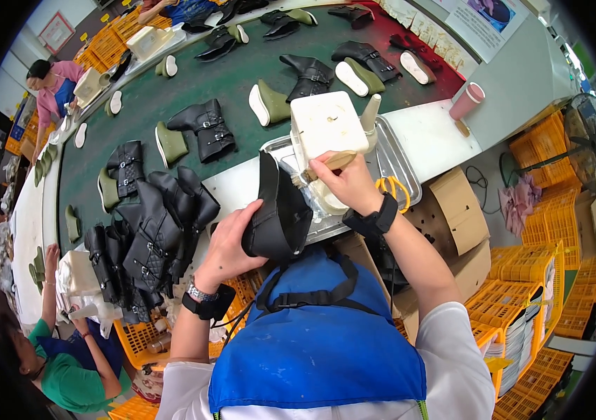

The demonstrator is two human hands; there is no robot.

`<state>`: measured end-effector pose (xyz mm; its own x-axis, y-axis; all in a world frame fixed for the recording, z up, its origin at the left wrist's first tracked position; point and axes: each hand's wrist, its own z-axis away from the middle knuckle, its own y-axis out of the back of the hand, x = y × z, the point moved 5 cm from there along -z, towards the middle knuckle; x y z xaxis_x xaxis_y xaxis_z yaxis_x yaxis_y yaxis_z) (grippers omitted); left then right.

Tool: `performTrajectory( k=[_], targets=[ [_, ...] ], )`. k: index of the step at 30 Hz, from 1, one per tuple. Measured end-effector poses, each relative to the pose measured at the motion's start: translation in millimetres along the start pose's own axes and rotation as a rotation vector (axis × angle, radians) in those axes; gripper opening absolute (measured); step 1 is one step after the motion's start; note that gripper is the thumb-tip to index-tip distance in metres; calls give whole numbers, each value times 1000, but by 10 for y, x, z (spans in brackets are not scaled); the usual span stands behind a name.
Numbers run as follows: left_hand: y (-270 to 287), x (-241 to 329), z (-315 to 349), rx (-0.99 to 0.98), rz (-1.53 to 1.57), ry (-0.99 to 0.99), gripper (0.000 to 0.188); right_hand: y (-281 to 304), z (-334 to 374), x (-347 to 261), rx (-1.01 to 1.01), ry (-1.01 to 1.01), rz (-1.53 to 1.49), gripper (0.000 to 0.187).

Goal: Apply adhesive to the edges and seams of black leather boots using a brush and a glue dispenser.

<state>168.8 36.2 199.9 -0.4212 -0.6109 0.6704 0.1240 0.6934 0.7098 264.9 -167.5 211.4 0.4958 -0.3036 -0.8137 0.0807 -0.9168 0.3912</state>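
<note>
My left hand (228, 241) is wrapped round a black boot (277, 220), held up in front of the blue apron with its opening facing up. Pinched in my right hand (351, 185) is a brush (340, 160) with a light wooden handle. Its bristles are beside the boot's right edge; whether they touch it I cannot tell. Just beyond that hand stands a white block-shaped container (327, 120) on a metal tray (411, 164). A pale cone-tipped bottle (371, 110) is next to it, and yellow-handled scissors (397, 190) lie on the tray's near edge.
A green conveyor belt (235, 178) carries black boots and olive shoe-shaped pieces with white soles. Black boots (154, 238) are heaped at my left. A pink cup (467, 100) stands at the right. Cardboard boxes (458, 210) and orange crates (508, 280) are below. Co-workers (77, 371) work along the left.
</note>
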Motion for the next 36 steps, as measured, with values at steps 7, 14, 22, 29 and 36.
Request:
performTrajectory(
  k=[7,14,22,29,36],
  targets=[
    [36,-51,-47,260,-239,-32,84,-32,172,-68,-19,-69,-82,18],
    [74,-107,-65,432,-370,-71,83,-117,242,-124,-41,-79,-120,19],
    [9,-131,-96,478,-477,-72,79,-159,275,-170,-115,-106,-190,21],
    [6,-57,-103,406,-503,-143,78,-108,200,-39,-58,-109,-90,20],
    [-11,-60,-101,331,-415,-150,80,-7,67,-182,38,123,60,8]
  ],
)
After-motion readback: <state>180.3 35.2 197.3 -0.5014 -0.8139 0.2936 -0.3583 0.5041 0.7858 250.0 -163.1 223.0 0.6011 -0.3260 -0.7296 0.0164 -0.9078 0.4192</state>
